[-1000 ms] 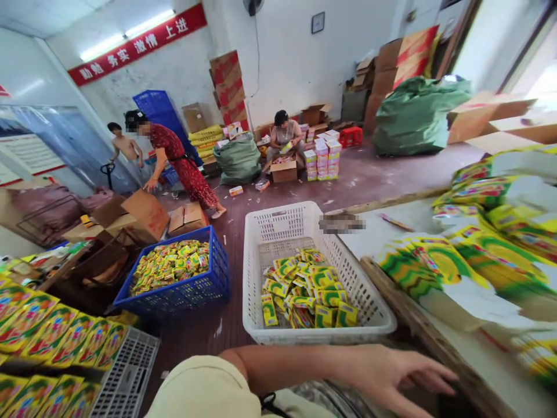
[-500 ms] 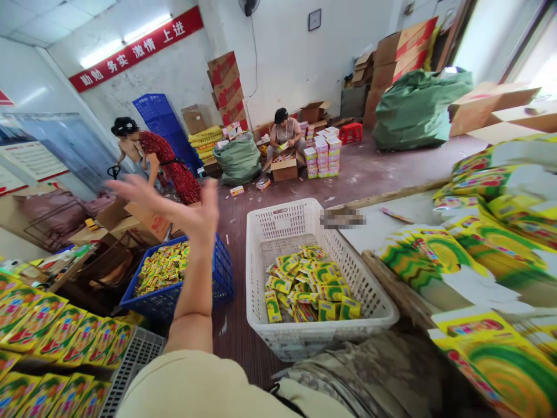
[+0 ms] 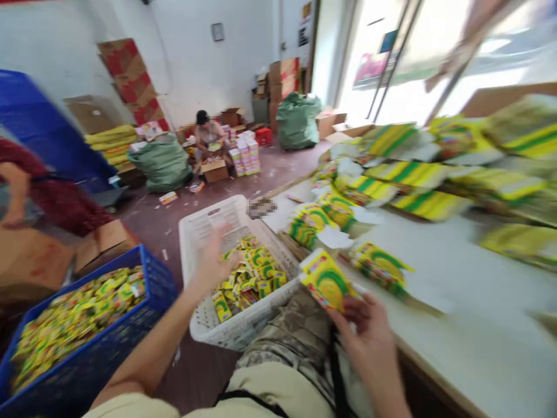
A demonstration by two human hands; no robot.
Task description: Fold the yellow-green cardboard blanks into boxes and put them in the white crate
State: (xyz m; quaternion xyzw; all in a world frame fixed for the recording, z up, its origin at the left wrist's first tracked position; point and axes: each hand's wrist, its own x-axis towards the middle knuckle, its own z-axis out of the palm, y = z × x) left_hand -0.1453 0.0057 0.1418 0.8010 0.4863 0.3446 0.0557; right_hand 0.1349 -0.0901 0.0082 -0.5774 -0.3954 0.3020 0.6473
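Note:
My left hand (image 3: 214, 258) is stretched over the white plastic basket (image 3: 187, 249), blurred, its fingers apart with nothing in them. Small yellow-green packets (image 3: 255, 270) lie heaped in the basket, just beyond that hand. My right hand (image 3: 368, 325) grips a yellow-green printed carton (image 3: 327, 283) by its lower edge, between thumb and fingers. The carton looks flat and is held over my lap, near the table's edge. Close to it on the white table (image 3: 470, 302) are a small stack of similar cartons (image 3: 380, 267) and a fanned row of them (image 3: 308, 223).
A blue crate (image 3: 143, 302) full of small packets stands at my left. More flat cartons (image 3: 409, 174) cover the table's far side. A seated person (image 3: 209, 136) works by a cardboard box on the floor, near green sacks (image 3: 161, 162). Another person's arm (image 3: 15, 191) shows at the left edge.
The view has swung right. My left hand, raised high before, has come down over the white basket. My right hand has come into view with a carton in it.

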